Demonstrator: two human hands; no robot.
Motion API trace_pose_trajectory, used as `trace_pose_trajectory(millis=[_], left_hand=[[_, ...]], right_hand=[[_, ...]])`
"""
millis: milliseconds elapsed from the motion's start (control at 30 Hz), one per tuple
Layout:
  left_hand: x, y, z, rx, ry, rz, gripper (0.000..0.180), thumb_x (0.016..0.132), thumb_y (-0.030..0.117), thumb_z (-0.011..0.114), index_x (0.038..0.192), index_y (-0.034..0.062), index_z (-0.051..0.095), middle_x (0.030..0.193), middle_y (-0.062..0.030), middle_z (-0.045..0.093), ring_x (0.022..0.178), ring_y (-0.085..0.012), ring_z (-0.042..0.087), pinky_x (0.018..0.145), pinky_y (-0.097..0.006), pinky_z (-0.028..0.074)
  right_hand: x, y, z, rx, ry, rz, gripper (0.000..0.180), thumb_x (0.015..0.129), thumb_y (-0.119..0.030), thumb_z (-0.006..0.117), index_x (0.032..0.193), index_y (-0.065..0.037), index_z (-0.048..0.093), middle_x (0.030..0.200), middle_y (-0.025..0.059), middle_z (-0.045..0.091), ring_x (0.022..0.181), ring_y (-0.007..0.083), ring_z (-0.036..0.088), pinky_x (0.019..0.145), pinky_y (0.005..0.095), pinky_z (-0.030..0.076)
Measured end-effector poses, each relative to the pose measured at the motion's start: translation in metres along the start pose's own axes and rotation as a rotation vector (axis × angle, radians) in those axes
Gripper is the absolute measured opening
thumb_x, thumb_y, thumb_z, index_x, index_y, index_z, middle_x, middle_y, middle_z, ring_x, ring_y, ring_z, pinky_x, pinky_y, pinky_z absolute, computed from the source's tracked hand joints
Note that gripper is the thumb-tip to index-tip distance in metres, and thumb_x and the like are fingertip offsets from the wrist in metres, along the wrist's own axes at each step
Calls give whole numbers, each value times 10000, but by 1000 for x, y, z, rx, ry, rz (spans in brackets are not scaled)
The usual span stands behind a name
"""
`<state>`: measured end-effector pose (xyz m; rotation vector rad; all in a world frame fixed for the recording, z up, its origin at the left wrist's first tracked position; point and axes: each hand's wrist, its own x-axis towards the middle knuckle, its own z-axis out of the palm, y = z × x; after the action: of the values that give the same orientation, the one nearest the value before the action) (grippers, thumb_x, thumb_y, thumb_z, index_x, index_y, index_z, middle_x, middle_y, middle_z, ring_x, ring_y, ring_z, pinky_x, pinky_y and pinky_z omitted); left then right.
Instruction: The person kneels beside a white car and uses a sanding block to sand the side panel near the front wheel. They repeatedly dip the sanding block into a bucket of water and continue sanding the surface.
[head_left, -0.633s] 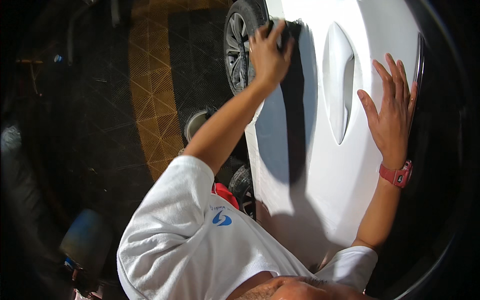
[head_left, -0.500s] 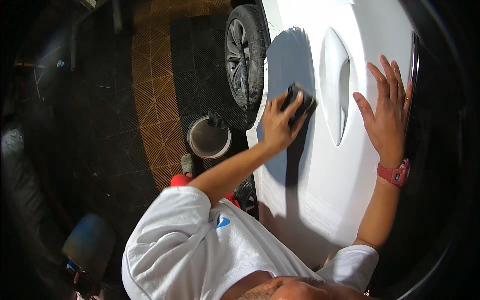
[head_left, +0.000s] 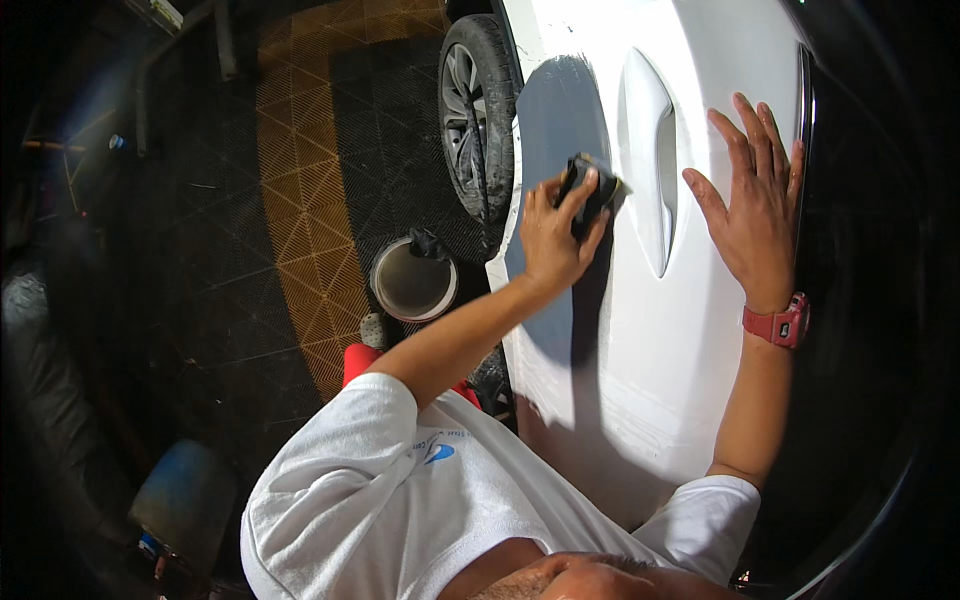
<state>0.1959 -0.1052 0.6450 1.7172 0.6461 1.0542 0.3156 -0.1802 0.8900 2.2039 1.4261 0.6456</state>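
My left hand grips a dark sanding block, with the fingers bent around its sides. The block rests against a matte grey patch on a white car door, at the patch's right edge. Just right of the block is the white door handle in its recess. Farther right, my right hand lies flat on the door near the window edge, fingers spread and nothing in it. A red watch circles that wrist. The block's underside is hidden.
A round bucket stands on the floor left of the door, a dark cloth over its rim. Beyond is a car wheel. Black and orange ribbed tiles cover the floor. A bluish rounded container stands at lower left.
The whole view has shifted slightly, so the car appears farther left. Against the door, the block is a little closer to the handle. My right hand keeps its place on the panel.
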Motion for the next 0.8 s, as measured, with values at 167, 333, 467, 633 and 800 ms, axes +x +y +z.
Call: trace_pose_trajectory(millis=[167,333,467,633,800], left_hand=[[152,-23,10,178,214,-93,522,958,398,772,1436,206,684,1289,-213,617,1223,-404,588,1018,-542,504],[26,-6,6,46,53,-8,578,921,247,808,1470,208,632,1324,-255,590,1214,-447,583,1090,-535,459],[-87,-18,0,30,-72,11,669,901,181,832,1521,222,584,1348,-229,601,1244,-428,576,1103,-545,443],[80,-68,5,311,168,120,651,978,228,754,1583,197,517,1349,-198,648,1257,-449,563,1077,-559,442],[-49,-35,10,175,21,90,732,935,84,769,1602,132,472,1506,-225,523,1386,-444,469,1158,-558,390]], right_hand=[[2,0,6,-2,63,-46,672,1007,-591,650,1595,-355,427,1726,-23,350,1627,218,262,1348,595,140],[2,6,10,1,90,-44,660,1009,-597,645,1588,-352,445,1713,-20,378,1622,223,279,1343,603,144],[-1,7,14,24,106,-59,651,1018,-591,636,1592,-352,443,1709,-21,387,1624,221,276,1339,610,141],[-1,10,19,-3,184,-135,646,1037,-565,622,1606,-323,433,1702,7,403,1608,246,316,1323,613,198],[0,-4,2,5,227,-95,757,857,-327,814,1453,38,522,1533,262,507,1505,430,400,1290,593,232]])
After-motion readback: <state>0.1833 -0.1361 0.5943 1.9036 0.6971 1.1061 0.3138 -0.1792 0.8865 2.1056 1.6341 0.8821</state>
